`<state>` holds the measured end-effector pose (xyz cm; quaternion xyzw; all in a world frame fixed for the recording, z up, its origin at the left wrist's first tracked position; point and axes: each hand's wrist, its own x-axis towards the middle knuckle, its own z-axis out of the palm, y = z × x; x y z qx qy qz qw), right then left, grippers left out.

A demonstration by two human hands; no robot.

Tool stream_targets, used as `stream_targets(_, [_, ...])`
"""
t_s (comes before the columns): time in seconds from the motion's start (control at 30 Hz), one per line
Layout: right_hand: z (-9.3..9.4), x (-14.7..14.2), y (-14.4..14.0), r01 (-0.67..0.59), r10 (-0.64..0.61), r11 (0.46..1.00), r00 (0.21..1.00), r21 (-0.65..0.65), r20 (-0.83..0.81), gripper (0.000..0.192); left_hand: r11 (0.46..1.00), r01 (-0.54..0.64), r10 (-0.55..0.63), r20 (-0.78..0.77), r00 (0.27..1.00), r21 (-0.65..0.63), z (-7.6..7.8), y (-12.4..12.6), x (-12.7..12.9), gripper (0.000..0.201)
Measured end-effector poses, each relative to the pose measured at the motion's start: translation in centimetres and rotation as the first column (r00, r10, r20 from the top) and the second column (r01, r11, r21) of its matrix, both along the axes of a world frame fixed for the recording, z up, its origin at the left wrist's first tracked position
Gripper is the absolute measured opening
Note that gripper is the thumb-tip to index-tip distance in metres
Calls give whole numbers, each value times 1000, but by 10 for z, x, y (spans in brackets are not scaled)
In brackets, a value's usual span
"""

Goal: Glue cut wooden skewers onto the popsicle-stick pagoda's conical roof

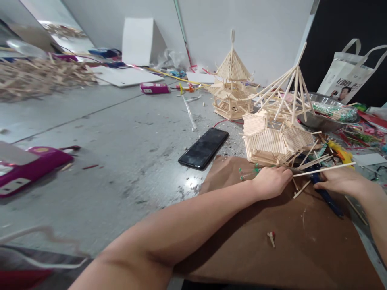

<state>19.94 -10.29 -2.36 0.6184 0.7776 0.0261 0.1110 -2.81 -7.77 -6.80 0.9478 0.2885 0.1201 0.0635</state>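
My left hand (273, 182) is closed, pinching one end of a thin wooden stick (328, 169) that points to the right. On the right, my right hand (341, 180) curls about blue-handled pliers (331, 202), its thumb against a handle; some of its fingers are hidden. The stick's far end passes over this hand. Just behind my hands stands a model pavilion base (269, 141) made of sticks, with a pointed stick roof frame (294, 90) over it. Loose sticks (314, 161) lie between base and pliers. Brown paper (256, 249) is spread under my hands.
A black phone (204, 149) lies left of the paper. Behind it stands a second stick pavilion (232, 80). A metal bowl (323, 121) with packets and a yellow-handled tool (341, 152) are at right. Purple power strips (154, 88) and a stick pile (39, 76) are left.
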Motion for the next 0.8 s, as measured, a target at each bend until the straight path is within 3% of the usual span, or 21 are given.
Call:
stream_targets(0.1, [0, -3, 1, 92, -81, 981, 994, -172, 73, 34, 999, -32, 32, -21, 999, -21, 1, 0, 0, 27])
stream_targets(0.27, [1, -7, 4, 202, -174, 943, 977, -263, 126, 47, 997, -48, 44, -63, 997, -59, 5, -2, 0, 24])
stream_targets(0.6, [9, -4, -1, 152, -157, 964, 988, -220, -7, 60, 991, -116, 108, -102, 989, -74, 6, 6, -2, 19])
stream_targets(0.8, [20, 5, 0, 233, -236, 966, 972, -111, -11, 69, 985, -158, 152, -79, 985, -70, 5, 12, -4, 23])
